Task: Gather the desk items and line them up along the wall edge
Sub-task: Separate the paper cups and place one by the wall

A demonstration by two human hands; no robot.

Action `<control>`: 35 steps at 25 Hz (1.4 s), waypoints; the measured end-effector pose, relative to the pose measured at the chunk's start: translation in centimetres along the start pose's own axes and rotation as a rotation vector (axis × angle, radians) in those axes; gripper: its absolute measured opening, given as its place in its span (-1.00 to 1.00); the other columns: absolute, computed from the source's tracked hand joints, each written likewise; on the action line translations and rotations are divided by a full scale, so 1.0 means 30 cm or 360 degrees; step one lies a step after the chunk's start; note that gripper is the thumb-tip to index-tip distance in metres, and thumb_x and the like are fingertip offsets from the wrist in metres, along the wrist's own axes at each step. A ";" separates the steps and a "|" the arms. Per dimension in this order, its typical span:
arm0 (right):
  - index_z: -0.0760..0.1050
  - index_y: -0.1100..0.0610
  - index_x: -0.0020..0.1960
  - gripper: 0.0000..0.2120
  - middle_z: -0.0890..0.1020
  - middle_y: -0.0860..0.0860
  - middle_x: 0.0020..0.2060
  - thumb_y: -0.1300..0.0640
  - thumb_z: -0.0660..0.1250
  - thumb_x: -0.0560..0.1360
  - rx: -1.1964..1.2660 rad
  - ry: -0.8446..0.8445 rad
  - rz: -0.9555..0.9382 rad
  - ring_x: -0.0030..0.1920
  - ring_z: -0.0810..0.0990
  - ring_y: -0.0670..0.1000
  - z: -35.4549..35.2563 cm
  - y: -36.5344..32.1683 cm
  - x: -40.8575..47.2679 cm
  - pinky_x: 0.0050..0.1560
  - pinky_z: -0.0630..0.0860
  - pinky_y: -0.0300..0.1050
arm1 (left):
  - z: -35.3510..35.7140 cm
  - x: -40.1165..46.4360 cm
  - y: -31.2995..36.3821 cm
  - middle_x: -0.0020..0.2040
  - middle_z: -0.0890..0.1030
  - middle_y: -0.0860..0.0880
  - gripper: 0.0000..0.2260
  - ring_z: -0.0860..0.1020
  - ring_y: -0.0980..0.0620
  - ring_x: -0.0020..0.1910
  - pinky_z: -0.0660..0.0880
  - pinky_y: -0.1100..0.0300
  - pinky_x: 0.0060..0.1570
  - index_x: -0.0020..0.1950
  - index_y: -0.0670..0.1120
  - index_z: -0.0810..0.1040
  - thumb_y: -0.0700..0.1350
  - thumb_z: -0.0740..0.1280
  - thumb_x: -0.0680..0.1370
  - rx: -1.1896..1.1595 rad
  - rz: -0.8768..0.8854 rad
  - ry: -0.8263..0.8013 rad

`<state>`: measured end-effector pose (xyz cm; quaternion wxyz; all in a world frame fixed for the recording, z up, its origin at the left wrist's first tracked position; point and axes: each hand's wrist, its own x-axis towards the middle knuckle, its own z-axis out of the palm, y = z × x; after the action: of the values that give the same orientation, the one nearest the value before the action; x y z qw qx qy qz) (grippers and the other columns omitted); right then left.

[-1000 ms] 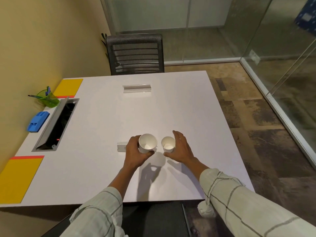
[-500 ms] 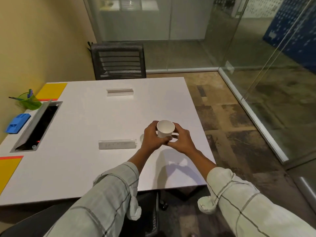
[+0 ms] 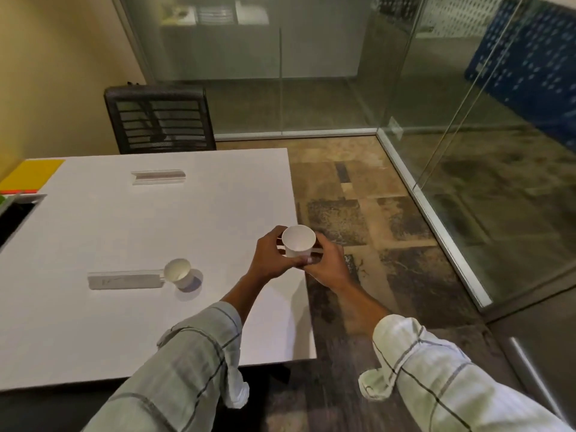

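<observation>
I hold a white paper cup [image 3: 298,241] upright in both hands above the table's right edge. My left hand [image 3: 270,256] wraps its left side and my right hand [image 3: 327,262] wraps its right side and bottom. A second white paper cup [image 3: 179,272] stands tilted on the white table [image 3: 103,232], touching the right end of a clear acrylic name holder [image 3: 124,279]. Another clear name holder [image 3: 158,177] lies near the table's far side. A yellow pad [image 3: 29,175] lies at the far left corner by the wall.
A black mesh chair [image 3: 159,120] stands behind the table's far edge. An open cable tray [image 3: 14,210] is sunk into the table at the left. Glass partitions [image 3: 467,120] enclose the room to the right and back. Patterned floor lies right of the table.
The view has swung right. Both hands moved right with one cup, now held over the table's right edge. The other cup has stayed on the table by the near name holder.
</observation>
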<state>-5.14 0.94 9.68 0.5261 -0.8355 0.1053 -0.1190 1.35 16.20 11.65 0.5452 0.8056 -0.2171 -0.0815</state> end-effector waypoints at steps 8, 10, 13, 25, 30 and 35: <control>0.46 0.06 0.36 -0.27 0.64 -0.02 0.14 0.08 0.62 0.23 -0.0118 -0.0026 -0.0063 0.11 0.60 -0.05 -0.311 0.159 0.262 0.09 0.61 -0.15 | 0.242 0.323 0.086 0.08 0.63 0.01 -0.32 0.60 0.02 0.02 0.64 0.13 -0.07 0.16 0.00 0.54 0.17 0.64 0.13 0.0072 0.0038 -0.0107; 0.47 0.08 0.35 -0.28 0.64 0.02 0.16 0.08 0.62 0.23 -0.0128 -0.0065 -0.0080 0.14 0.60 -0.01 -0.329 0.196 0.360 0.10 0.62 -0.11 | 0.265 0.403 0.068 0.09 0.63 0.02 -0.32 0.59 0.04 0.03 0.63 0.15 -0.06 0.18 0.00 0.52 0.18 0.63 0.14 0.0086 0.0057 -0.0077; 0.48 0.10 0.34 -0.28 0.64 0.05 0.17 0.11 0.62 0.22 -0.0121 -0.0110 -0.0106 0.16 0.60 0.02 -0.336 0.262 0.538 0.12 0.62 -0.08 | 0.287 0.560 0.025 0.05 0.60 0.09 -0.33 0.58 0.08 0.01 0.60 0.26 -0.08 0.16 0.01 0.51 0.22 0.61 0.16 0.0144 0.0059 -0.0019; 0.49 0.08 0.32 -0.26 0.65 -0.01 0.14 0.02 0.65 0.20 -0.0094 -0.0350 -0.0270 0.09 0.59 -0.08 -0.427 0.344 1.392 0.00 0.57 -0.37 | 0.261 1.324 -0.010 0.02 0.56 0.23 -0.38 0.58 0.19 -0.01 0.56 0.38 -0.19 0.14 0.11 0.46 0.25 0.58 0.18 0.0329 -0.0050 0.0107; 0.50 0.10 0.31 -0.26 0.64 -0.02 0.12 -0.03 0.65 0.20 -0.0028 -0.0488 -0.0467 0.08 0.61 -0.09 -0.416 0.354 1.850 0.01 0.64 -0.25 | 0.185 1.668 -0.029 0.27 0.53 -0.01 -0.24 0.51 -0.01 0.19 0.56 0.00 0.12 0.31 0.03 0.39 0.29 0.50 0.21 0.0650 -0.0174 0.0223; 0.50 0.11 0.32 -0.27 0.65 -0.02 0.11 0.04 0.66 0.21 0.0040 -0.0693 -0.0539 0.09 0.61 -0.09 -0.371 0.331 2.320 0.07 0.63 -0.21 | 0.098 1.943 -0.082 0.51 0.28 -0.06 -0.11 0.30 -0.09 0.45 0.36 -0.02 0.36 0.49 0.00 0.22 0.38 0.38 0.29 0.1140 -0.0383 0.0350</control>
<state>56.99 -33.73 11.48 0.5193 -0.8405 -0.1530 -0.0240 52.94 -11.10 14.39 0.2362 0.9685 -0.0761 0.0228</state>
